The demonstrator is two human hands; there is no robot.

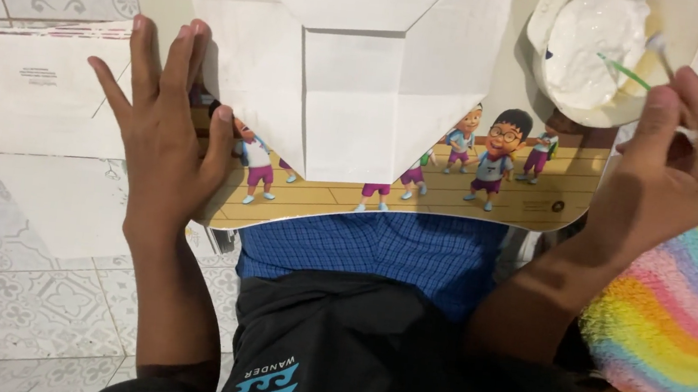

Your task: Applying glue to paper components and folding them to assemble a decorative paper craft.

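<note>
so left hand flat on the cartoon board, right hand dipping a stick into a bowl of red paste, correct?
Not quite: the paste in the bowl is white, not red, as the head view shows. The left hand lies flat on the cartoon board; the right hand holds the stick.

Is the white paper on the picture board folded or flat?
Folded. The white paper shows creased flaps meeting at a point, overlapping a square middle panel.
</note>
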